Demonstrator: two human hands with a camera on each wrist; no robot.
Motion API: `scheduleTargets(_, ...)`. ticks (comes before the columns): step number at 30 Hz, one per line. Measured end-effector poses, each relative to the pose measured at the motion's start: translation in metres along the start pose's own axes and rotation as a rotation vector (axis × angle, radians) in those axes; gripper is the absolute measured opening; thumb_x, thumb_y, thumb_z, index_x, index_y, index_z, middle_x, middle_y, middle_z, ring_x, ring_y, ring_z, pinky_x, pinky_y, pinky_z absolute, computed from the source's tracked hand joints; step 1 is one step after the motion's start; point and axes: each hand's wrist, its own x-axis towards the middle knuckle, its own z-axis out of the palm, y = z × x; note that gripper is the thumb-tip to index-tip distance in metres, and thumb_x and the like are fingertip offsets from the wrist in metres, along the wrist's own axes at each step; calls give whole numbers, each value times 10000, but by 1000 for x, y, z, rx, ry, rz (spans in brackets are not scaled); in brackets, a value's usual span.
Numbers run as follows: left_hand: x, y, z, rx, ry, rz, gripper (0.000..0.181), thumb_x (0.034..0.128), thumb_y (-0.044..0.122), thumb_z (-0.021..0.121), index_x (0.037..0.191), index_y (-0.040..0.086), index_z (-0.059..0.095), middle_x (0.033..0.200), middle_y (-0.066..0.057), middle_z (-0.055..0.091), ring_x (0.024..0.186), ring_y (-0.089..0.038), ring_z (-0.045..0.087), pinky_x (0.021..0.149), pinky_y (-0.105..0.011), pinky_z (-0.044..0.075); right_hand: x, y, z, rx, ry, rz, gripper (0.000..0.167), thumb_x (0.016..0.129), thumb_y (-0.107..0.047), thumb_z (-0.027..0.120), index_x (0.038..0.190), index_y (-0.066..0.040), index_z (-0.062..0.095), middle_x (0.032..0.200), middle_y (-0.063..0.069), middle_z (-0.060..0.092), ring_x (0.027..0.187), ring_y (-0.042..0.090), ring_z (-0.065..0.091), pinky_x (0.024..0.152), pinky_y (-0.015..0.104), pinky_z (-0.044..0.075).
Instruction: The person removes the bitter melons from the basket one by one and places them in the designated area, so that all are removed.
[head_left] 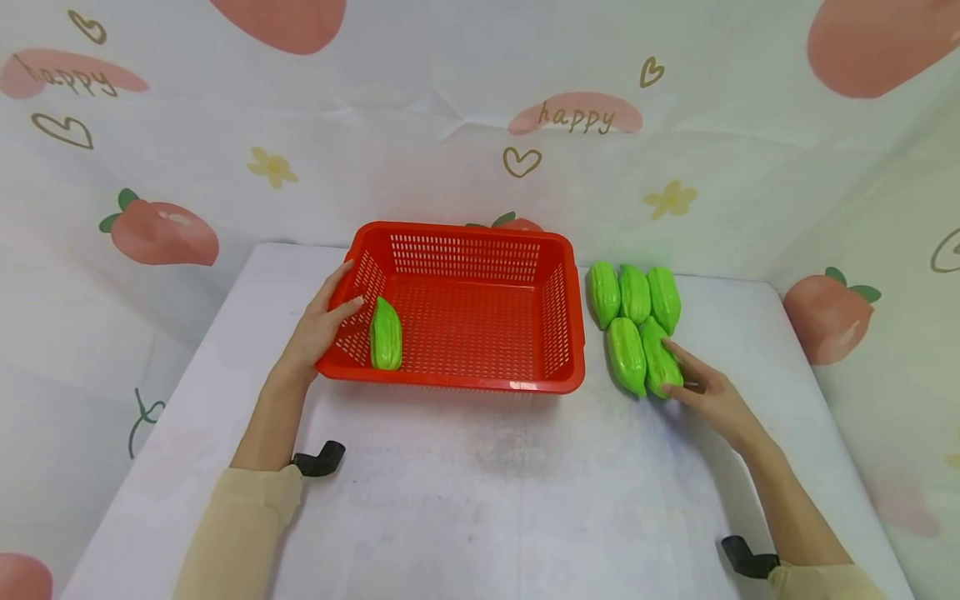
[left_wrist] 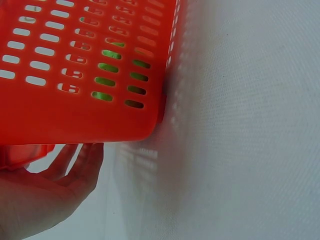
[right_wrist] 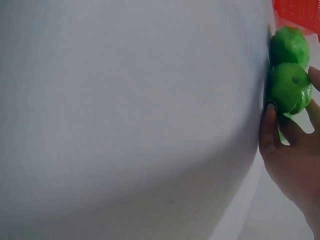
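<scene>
A red plastic basket [head_left: 457,382] with slotted walls stands on the table, and one green ridged gourd [head_left: 386,335] with a pointed tip lies inside at its left. My left hand [head_left: 313,329] grips the basket's left rim, thumb over the edge and fingers along the outside; the left wrist view shows those fingers [left_wrist: 80,172] by the wall. Right of the basket, several similar gourds [head_left: 635,293] lie in two rows. With my right hand [head_left: 705,390] I hold the front-row right gourd [head_left: 658,358] between thumb and fingers. It still lies against its neighbour [head_left: 627,357].
The white-covered table [head_left: 480,500] extends in front of the basket. Behind it hangs a pale printed cloth [head_left: 420,158] with fruit, hearts and lettering. Black wrist mounts [head_left: 321,460] sit on both forearms.
</scene>
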Motion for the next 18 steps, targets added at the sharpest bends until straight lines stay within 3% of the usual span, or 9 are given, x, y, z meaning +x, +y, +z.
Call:
scheduleTargets(11, -2, 0, 1, 22, 11, 16, 630, 1024, 337, 499, 1560, 466, 195, 1585, -47, 273, 1327, -305, 375, 921, -349, 509, -1, 1, 2, -11, 29, -34, 727, 957, -263, 673, 1574, -190, 296, 1563, 202, 329, 1235, 406, 493, 813, 78, 411)
scheduleTargets(13, -2, 1, 1, 23, 13, 16, 629, 1024, 340, 499, 1559, 468, 196, 1582, -48, 278, 1327, -303, 377, 904, -328, 516, -1, 1, 1, -15, 42, -41, 731, 952, -258, 682, 1572, -185, 303, 1548, 214, 350, 1210, 334, 514, 810, 77, 418)
scheduleTargets(18, -3, 1, 1, 13, 11, 16, 630, 1023, 339, 502, 1559, 467, 197, 1581, -56, 281, 1324, -311, 383, 883, -310, 525, -2, 2, 2, 47, 121, -88, 712, 937, -175, 701, 1554, -137, 346, 1514, 233, 398, 1124, 14, 522, 834, 74, 442)
